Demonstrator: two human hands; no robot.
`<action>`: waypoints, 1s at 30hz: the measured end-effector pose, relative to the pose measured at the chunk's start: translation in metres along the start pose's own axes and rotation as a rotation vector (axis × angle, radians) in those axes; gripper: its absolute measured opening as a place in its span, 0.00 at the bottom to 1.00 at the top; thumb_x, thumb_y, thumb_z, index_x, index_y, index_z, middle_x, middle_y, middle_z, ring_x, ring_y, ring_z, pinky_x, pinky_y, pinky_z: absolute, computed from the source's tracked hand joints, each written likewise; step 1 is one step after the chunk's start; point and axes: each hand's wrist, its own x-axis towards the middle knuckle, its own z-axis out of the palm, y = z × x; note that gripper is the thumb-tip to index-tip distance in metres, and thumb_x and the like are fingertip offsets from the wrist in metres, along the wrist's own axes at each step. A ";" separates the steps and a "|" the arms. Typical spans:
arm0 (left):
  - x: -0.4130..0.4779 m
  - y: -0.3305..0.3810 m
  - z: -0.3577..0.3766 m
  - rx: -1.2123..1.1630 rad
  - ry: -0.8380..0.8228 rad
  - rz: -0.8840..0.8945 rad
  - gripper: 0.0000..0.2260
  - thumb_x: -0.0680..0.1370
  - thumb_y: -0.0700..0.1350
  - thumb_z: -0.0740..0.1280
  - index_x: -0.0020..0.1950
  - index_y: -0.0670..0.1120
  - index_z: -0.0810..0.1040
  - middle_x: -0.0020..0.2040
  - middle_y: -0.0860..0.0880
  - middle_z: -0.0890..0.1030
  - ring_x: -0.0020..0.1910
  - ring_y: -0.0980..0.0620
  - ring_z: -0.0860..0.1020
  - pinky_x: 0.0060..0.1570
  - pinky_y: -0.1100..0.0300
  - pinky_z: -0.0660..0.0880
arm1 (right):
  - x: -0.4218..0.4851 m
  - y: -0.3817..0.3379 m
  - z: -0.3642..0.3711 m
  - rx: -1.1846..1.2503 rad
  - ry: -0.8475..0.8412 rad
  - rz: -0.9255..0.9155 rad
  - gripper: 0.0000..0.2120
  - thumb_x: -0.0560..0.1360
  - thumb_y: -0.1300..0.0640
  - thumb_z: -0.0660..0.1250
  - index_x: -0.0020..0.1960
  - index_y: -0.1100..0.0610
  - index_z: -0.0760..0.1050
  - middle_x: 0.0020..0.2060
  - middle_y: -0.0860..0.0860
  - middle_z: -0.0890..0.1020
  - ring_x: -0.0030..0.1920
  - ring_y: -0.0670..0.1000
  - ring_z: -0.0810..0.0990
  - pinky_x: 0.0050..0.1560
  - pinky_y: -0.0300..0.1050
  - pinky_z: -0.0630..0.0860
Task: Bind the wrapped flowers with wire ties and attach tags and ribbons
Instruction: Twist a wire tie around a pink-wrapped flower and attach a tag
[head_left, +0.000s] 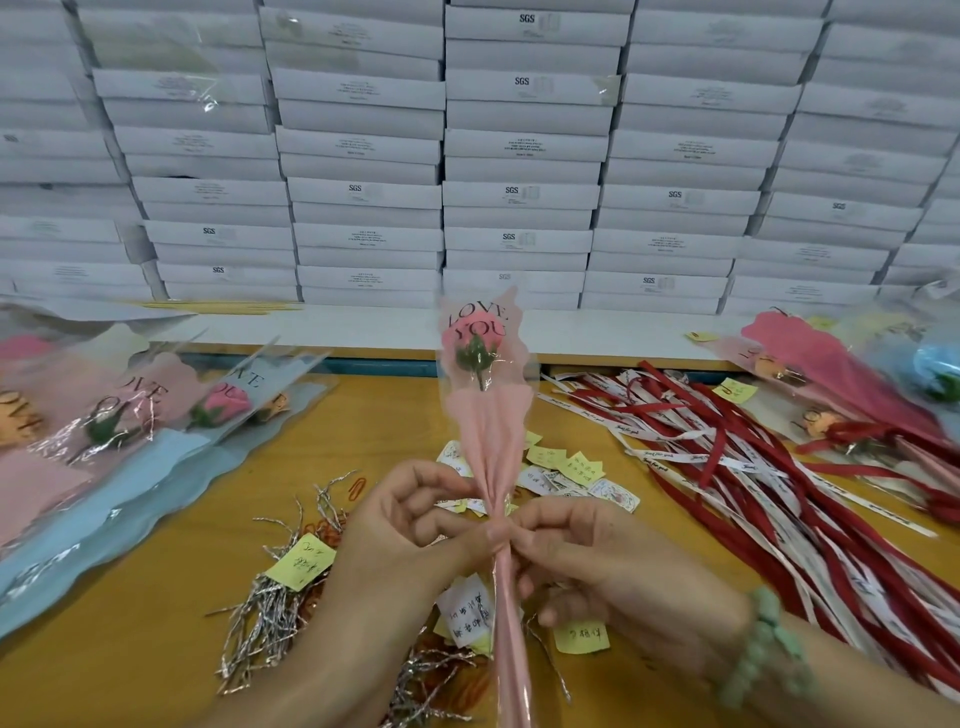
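Wall of white boxes (519, 156) far back, ribbons (727, 467) heaped right. The wrapped flower (485, 415) stands upright in the middle (pink sleeve, "LOVE YOU"), with the left hand (410, 525) and right hand (597, 561) both pinching its gathered neck. Silver wire ties (265, 608) near left, tags (566, 467) just beyond.

I read "LOVE YOU" in dark letters at the top of the upright wrapped flower (488, 415). "SGS" stands on many of the stacked white boxes (522, 80). I see handwriting on the yellow tags (301, 564), too small for me to read
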 end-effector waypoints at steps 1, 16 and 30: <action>0.000 -0.001 0.000 0.005 -0.003 0.005 0.24 0.52 0.43 0.85 0.43 0.47 0.80 0.38 0.43 0.84 0.32 0.48 0.83 0.34 0.63 0.79 | -0.001 0.000 0.001 -0.038 0.013 -0.018 0.07 0.77 0.58 0.67 0.50 0.62 0.79 0.40 0.55 0.82 0.38 0.46 0.81 0.34 0.37 0.78; -0.002 -0.001 -0.001 0.016 0.045 0.000 0.27 0.56 0.44 0.79 0.52 0.42 0.75 0.34 0.39 0.81 0.30 0.47 0.81 0.33 0.53 0.77 | -0.009 -0.011 0.011 -0.175 0.027 -0.042 0.06 0.76 0.60 0.69 0.49 0.62 0.82 0.46 0.57 0.86 0.45 0.51 0.85 0.42 0.39 0.82; 0.000 0.001 -0.003 0.014 -0.088 -0.047 0.29 0.58 0.39 0.82 0.54 0.42 0.73 0.48 0.44 0.85 0.46 0.44 0.85 0.36 0.53 0.83 | -0.008 -0.007 0.007 -0.226 0.049 -0.068 0.04 0.76 0.60 0.69 0.50 0.57 0.82 0.45 0.57 0.86 0.40 0.46 0.83 0.32 0.35 0.78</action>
